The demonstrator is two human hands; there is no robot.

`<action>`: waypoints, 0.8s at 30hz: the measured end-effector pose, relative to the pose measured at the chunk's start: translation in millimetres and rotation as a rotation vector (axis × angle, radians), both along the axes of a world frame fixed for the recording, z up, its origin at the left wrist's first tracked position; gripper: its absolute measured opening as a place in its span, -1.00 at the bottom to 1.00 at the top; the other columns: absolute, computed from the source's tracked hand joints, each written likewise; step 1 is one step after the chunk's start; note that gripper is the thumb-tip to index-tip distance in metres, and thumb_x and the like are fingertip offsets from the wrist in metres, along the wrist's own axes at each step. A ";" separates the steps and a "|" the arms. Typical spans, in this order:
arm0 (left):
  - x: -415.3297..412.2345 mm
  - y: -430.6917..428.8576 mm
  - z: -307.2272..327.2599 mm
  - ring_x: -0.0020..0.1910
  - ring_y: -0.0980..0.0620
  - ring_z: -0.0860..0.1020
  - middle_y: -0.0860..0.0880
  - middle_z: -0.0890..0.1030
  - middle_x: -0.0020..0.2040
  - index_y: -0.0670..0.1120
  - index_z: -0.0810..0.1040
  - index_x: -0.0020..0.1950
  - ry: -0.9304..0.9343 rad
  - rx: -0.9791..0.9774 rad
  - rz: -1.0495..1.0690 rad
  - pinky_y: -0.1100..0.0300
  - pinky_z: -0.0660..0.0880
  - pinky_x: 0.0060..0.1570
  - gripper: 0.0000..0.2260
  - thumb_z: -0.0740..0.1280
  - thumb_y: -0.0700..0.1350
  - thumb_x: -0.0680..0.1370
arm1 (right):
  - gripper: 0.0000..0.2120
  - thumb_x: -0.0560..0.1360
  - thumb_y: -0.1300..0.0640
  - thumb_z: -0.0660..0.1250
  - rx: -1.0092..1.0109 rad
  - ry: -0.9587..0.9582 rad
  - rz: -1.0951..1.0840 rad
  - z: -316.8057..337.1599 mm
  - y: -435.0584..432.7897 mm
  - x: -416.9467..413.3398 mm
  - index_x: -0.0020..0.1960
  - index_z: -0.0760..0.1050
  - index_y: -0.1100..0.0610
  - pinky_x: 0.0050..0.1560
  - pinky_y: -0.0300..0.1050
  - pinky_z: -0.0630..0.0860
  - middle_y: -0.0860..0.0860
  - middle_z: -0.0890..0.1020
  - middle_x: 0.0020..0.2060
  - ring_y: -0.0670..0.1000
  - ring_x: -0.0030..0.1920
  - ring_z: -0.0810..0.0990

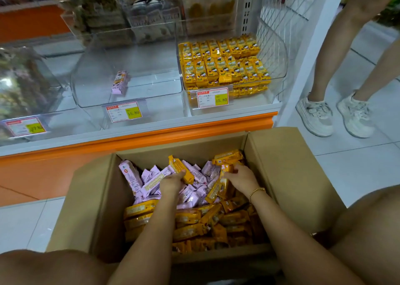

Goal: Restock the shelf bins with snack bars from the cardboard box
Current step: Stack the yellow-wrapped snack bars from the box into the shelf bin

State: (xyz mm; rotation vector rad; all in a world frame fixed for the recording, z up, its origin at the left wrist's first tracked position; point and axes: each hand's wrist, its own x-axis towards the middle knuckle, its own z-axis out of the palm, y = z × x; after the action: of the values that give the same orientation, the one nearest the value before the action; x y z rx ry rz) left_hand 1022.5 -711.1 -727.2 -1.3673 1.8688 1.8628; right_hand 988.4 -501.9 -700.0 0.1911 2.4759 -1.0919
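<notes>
Gripping one yellow bar (181, 170) in left hand (173, 182) and clutching more yellow bars (226, 168) in right hand (240, 178) inside the cardboard box (184, 149); risks spills from overstuffing the full yellow-bar bin (278, 72), not the near-empty pink-bar bin (151, 68).

Left hand (172, 182), right hand (240, 177) around boxed snack bars (181, 169)
</notes>
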 end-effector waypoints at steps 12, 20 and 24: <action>28.2 14.6 79.1 -0.12 -0.07 0.67 -0.19 0.67 -0.04 -0.19 0.51 0.18 0.428 0.637 -0.234 0.09 0.63 -0.11 -0.72 0.23 -0.15 0.51 | -0.57 0.51 0.23 0.34 -0.745 0.001 -0.022 87.9 1.0 -9.2 0.33 0.34 0.02 -0.20 -0.23 0.56 0.01 0.54 0.02 -0.06 -0.04 0.59; 29.7 15.0 99.9 -0.15 -0.08 0.65 -0.25 0.58 0.05 -0.23 0.48 0.22 0.521 0.630 -0.273 0.12 0.62 -0.17 -0.57 0.43 -0.17 0.38 | -0.69 0.45 0.25 0.42 -0.801 0.277 -0.111 109.0 13.7 -13.9 0.05 0.44 -0.07 0.07 -0.02 0.59 -0.01 0.53 -0.09 0.03 -0.01 0.61; 31.6 30.1 116.1 -0.24 -0.04 0.68 -0.20 0.67 -0.15 -0.24 0.56 -0.01 0.604 0.610 -0.263 0.17 0.62 -0.23 -0.76 0.42 -0.23 0.35 | -0.68 0.35 0.25 0.51 -0.941 0.128 -0.170 108.5 6.9 -6.5 0.00 0.44 0.10 0.08 -0.02 0.59 0.14 0.52 -0.02 0.19 0.06 0.62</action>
State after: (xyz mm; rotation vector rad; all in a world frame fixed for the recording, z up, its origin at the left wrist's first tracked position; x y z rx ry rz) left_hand 1054.1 -681.0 -611.1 -0.3711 1.3637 2.5618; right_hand 981.9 -495.0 -591.5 0.0395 1.7972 -2.2444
